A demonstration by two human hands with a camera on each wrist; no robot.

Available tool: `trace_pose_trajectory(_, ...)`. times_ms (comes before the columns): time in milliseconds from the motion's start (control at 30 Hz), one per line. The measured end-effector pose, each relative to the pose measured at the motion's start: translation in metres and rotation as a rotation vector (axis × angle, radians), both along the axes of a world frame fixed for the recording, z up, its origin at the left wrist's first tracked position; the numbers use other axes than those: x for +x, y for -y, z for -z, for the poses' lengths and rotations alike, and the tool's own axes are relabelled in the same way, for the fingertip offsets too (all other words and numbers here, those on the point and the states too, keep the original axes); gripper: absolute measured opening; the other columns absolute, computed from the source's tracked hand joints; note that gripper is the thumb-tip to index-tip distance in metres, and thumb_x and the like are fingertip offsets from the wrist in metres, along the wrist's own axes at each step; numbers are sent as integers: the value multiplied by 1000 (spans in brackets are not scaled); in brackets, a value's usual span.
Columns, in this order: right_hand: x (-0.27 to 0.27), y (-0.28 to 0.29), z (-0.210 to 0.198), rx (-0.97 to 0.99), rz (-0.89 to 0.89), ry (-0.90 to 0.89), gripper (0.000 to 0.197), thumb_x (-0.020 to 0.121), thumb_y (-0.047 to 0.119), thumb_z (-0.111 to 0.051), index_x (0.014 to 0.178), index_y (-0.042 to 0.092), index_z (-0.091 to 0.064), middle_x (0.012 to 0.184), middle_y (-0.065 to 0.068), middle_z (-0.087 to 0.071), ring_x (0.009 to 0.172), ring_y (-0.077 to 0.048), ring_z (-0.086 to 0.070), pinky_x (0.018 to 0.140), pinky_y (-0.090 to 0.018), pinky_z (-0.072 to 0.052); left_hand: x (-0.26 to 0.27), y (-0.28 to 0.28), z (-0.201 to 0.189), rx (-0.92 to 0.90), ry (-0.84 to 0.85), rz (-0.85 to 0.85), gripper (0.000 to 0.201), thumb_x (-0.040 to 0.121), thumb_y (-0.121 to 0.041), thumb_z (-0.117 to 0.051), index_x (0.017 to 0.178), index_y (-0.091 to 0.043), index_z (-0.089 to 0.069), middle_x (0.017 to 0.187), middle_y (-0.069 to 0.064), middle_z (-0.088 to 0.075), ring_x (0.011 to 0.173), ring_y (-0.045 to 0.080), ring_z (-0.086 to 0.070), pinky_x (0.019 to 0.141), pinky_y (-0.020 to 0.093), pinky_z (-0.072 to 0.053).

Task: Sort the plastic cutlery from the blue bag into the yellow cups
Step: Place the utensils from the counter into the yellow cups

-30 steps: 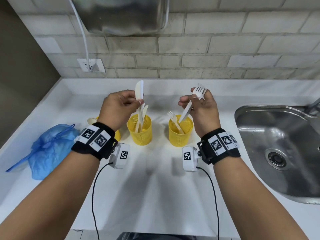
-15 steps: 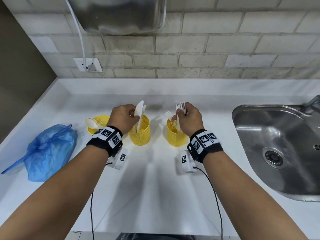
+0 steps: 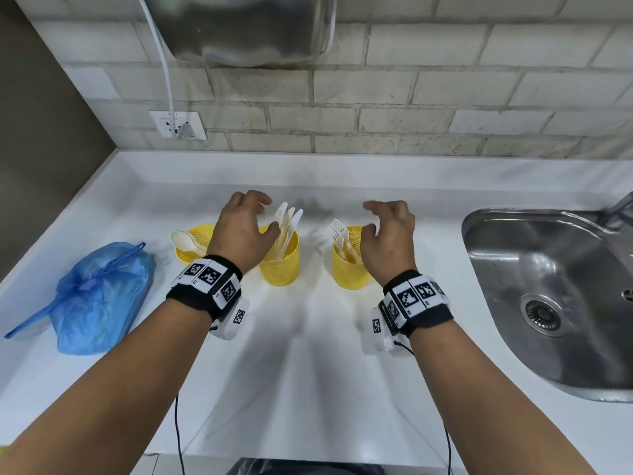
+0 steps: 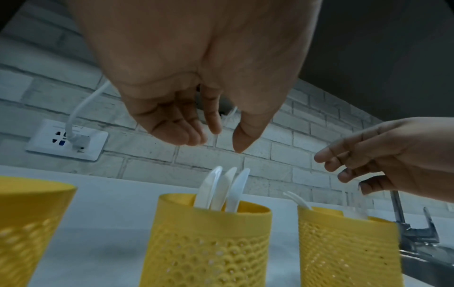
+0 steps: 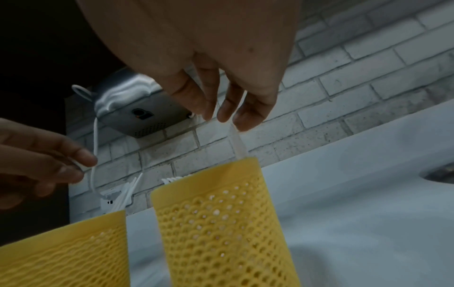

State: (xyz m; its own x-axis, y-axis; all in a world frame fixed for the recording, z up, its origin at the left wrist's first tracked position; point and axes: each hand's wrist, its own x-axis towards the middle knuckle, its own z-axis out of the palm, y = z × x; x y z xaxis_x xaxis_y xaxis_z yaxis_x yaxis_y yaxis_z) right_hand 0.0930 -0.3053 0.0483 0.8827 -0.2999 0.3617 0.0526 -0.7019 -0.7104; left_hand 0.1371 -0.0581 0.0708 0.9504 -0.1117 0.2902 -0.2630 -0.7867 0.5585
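**A:** Head view, left to right: what are the task items, and where do they lie?

**B:** A crumpled blue bag (image 3: 99, 296) lies at the left edge of the frame on the white counter (image 3: 308, 371). Three perforated yellow cups stand in a row at mid-frame.
- The left cup (image 3: 191, 250) holds one spoon (image 3: 185, 238), which leans out over its rim.
- The middle cup (image 3: 279, 267) holds three knives (image 3: 287, 222), blades up.
- The right cup (image 3: 349, 272) holds forks (image 3: 339, 233), tines up.

All the cutlery is off-white plastic. A steel sink (image 3: 548, 286) fills the right edge.

**A:** What has changed since half a second earlier?

**B:** The left hand (image 3: 239, 231) then pinched a knife over the middle cup, and that knife now stands in the cup with the others. The right hand (image 3: 390, 234) then held a fork over the right cup, and it no longer pinches it. In the right wrist view a blurred white strip (image 5: 237, 143) shows just below the fingertips (image 5: 222, 116), above the cup's rim. Whether the two touch cannot be told.

**A:** How are the hands posed?

**B:** The left hand is back-up over the left and middle cups, its fingers loosely spread and drooping, and it holds nothing. The right hand is back-up over the right side of the right cup. Its fingers are likewise relaxed and parted, with the thumb apart from the forefinger.
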Motion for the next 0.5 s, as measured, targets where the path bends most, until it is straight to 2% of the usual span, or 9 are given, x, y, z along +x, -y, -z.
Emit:
trace_pose_trajectory(100, -21, 0, 4, -119, 32, 21, 37, 77, 2, -57, 109, 14, -73, 113, -13, -52, 105, -38, -45, 91, -31, -34, -13, -2, 6, 97, -21, 81, 26, 82, -29, -76, 107, -21, -71, 103, 1, -60, 90, 25, -58, 86, 38, -51)
trace_pose_trajectory(300, -46, -5, 23, -347, -137, -184, 26, 78, 7, -69, 102, 15, -77, 111, -9, -59, 100, -37, -49, 78, -41, -46, -30, -3, 23, 235, -65, 139, 25, 82, -22, -77, 107, -22, -76, 101, 3, -70, 95, 32, -57, 83, 34, -44)
trace_pose_trajectory(367, -45, -7, 28, -329, -139, -170, 24, 82, 2, -69, 101, 14, -77, 108, -10, -63, 97, -38, -51, 78, -44, -50, -31, -2, 26, 226, -79, 150, 20, 85, -20, -74, 105, -23, -77, 101, 0, -72, 95, 30, -57, 83, 33, -44)
trace_pose_trajectory(500, -38, -12, 30, -277, -134, -136, 22, 86, -3, -66, 100, 10, -77, 103, -13, -66, 94, -38, -51, 81, -43, -50, -32, -1, 29, 198, -108, 147, 19, 88, -18, -71, 104, -25, -77, 99, -5, -74, 94, 25, -58, 83, 33, -47)
